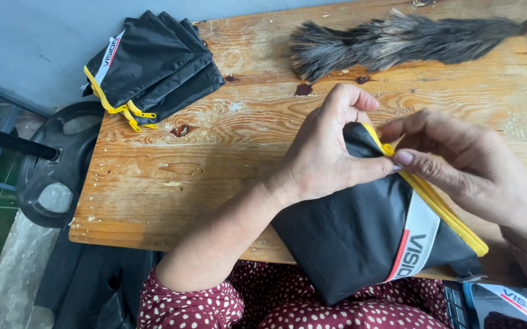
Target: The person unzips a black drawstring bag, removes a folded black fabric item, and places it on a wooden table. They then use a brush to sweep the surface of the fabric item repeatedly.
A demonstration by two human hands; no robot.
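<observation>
Here both hands pinch the yellow zipper (425, 198) at the top corner of a black pouch (348, 237): the left hand (327, 152) closes thumb and fingers over the corner, the right hand (464, 164) nips the zip end just beside it. The pouch hangs over the near edge of the wooden table (214, 164), right of centre. Upper left lies a stack of black pouches (153, 64), upper right a feather duster (397, 39); grey wall beyond
</observation>
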